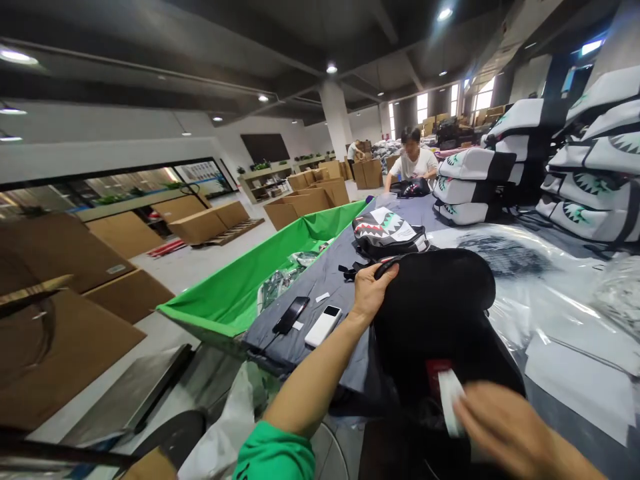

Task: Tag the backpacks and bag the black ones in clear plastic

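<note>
A black backpack (435,313) stands open in front of me, its flap raised. My left hand (373,291) is closed on the upper left edge of the flap. My right hand (505,427), blurred by motion, pinches a small white slip (450,403) over the lower part of the backpack. Just behind the slip a dark red patch (436,371) shows against the black; I cannot tell what it is. Beyond my left hand lies a shark-face backpack (387,233) in white, grey and black.
A white power bank (323,325) and a black phone (291,315) lie on the grey-covered table (357,373). To the left is a green fabric bin (210,300) with plastic-wrapped items. Stacked backpacks (590,180) and clear plastic sheeting (520,287) are on the right. A co-worker (413,163) is across the table.
</note>
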A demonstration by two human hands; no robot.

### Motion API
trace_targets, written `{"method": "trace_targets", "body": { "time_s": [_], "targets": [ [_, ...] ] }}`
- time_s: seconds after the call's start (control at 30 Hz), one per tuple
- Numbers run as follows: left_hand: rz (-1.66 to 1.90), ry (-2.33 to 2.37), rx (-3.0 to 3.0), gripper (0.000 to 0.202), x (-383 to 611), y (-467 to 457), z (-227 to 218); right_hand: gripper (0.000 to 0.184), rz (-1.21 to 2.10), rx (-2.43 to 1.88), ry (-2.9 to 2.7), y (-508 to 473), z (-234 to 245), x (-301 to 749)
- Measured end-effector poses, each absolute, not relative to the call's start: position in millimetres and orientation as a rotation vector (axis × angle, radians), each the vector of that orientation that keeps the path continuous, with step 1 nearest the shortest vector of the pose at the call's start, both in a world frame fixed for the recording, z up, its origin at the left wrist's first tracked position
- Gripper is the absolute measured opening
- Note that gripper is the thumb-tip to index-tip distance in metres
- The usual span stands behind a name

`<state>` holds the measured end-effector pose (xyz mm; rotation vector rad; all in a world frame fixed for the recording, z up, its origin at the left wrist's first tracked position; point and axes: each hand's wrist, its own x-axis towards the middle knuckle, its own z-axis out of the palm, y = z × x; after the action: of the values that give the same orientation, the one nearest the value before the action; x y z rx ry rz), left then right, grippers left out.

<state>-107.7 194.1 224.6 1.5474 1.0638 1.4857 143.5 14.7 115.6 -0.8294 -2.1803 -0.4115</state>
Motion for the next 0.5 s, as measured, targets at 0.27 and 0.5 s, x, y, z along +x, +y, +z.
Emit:
{"method": "trace_targets", "body": {
  "time_s": [0.27, 0.5],
  "targets": [
    [1.425, 1.103, 1.779, 0.049, -114, 173, 222, 0.045, -0.428, -1.088, -1.659, 92, 166, 168],
    [1.682, 0.712, 2.920, 0.024, -112, 138, 141, 0.048, 0.430, -1.148, -1.299, 134, 181, 133]
  ]
}}
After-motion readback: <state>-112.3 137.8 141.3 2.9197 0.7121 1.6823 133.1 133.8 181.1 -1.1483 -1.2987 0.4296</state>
